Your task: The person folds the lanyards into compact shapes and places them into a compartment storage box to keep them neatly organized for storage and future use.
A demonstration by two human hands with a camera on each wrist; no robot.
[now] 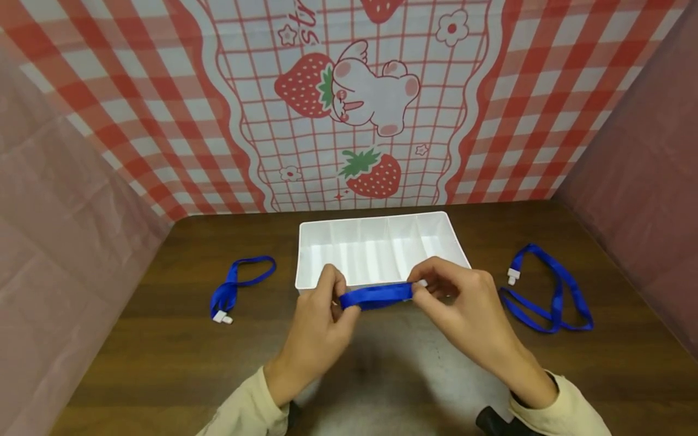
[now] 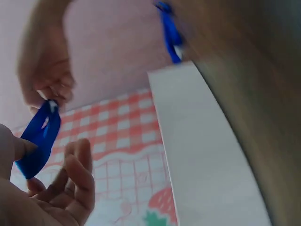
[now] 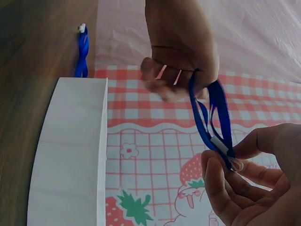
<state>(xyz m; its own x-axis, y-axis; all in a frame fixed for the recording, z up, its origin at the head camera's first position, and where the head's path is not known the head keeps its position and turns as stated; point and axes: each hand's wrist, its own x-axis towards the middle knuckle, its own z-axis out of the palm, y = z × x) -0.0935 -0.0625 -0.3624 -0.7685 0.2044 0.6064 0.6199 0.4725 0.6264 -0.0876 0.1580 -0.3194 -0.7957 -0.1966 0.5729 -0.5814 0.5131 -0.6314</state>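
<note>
just below the frame's centre, your left grip (image 1: pixel 319 333) holds the strap's (image 1: pixel 376 295) loops and your right grip (image 1: pixel 474 321) pinches it by the clip (image 3: pixel 219 144), seemingly to keep the folds taut near the tray (image 1: pixel 374 226).

My left hand (image 2: pixel 54 200) has its thumb inside the blue strap (image 2: pixel 46 145) loop; my right hand (image 2: pixel 49 68) holds the far end. White box (image 2: pixel 202 141) alongside, second strap (image 2: pixel 169 32) near its top corner, red-checked cloth (image 2: pixel 123 126) behind.
</note>
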